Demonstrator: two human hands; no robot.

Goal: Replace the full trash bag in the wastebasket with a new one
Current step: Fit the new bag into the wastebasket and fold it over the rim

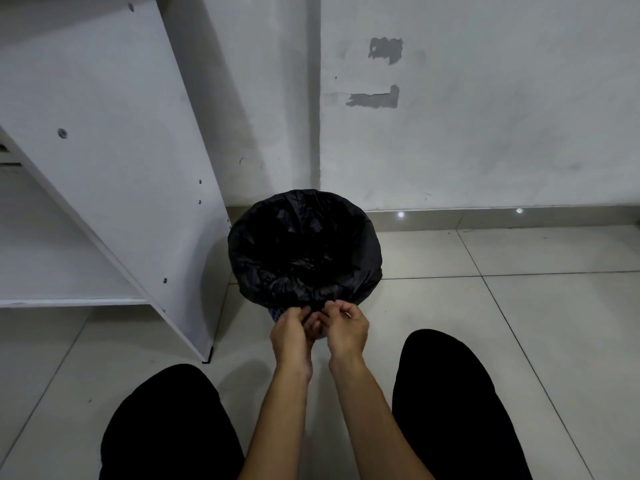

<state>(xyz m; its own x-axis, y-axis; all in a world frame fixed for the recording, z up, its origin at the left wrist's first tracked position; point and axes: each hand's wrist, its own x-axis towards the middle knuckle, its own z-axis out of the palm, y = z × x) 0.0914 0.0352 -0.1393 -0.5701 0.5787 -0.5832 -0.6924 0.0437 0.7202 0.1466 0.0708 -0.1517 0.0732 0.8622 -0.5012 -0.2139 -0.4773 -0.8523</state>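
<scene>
- The wastebasket [277, 315] stands on the tiled floor [485, 323], near the wall [485, 116] and just beside the white shelf unit [114, 161].
- A black trash bag [304, 247] lines the wastebasket; its mouth is open and its edge is folded down over the rim.
- Only a small patch of the wastebasket's patterned side shows below the bag, at the near side.
- Left hand [292, 332]: fingers curled, pinching the bag's overhanging edge at the near rim.
- Right hand [346, 327]: fingers curled, pinching the same edge just beside the left hand.
- The person's knees, in black trousers [450, 410], flank both forearms.
</scene>
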